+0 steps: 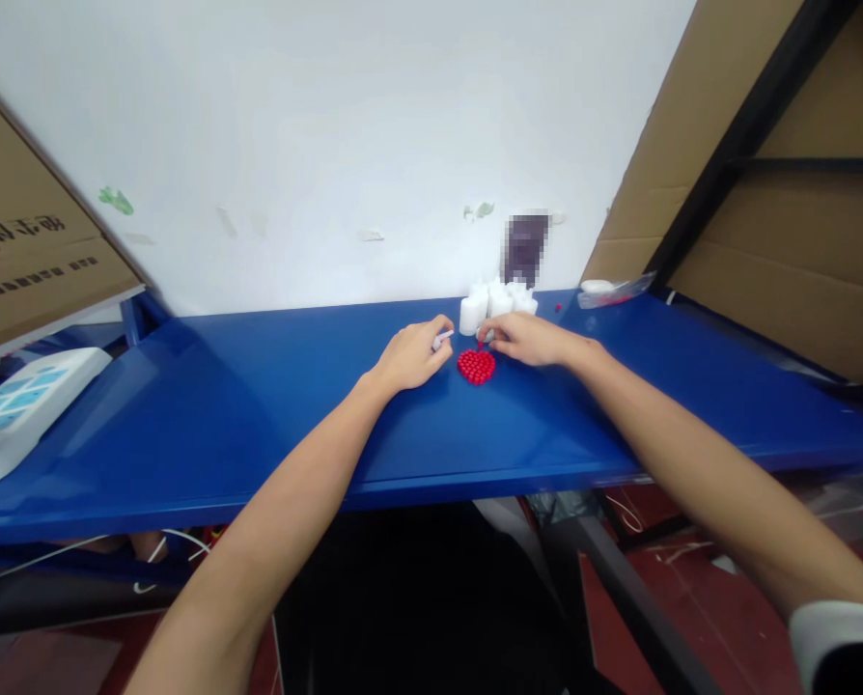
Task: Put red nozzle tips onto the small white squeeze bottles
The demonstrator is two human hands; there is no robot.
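My left hand (418, 353) is closed on a small white pointed piece (442, 339), which looks like a nozzle. My right hand (522, 338) is bent down, with its fingertips pinched on a small red piece (480, 345). Just below the fingertips, many small red pieces (476, 367) lie packed together in a heart-like patch on the blue table. Several white bottles (473, 314) stand in a group behind my right hand, which partly covers them. Between the bottles and my fingers, another white item shows only in part.
The blue table (258, 386) meets a white wall behind. At the left edge are a white device (37, 405) with blue panels and a cardboard box (33, 222). A clear plastic bag (615, 291) and a lone red piece (558, 307) lie at the back right.
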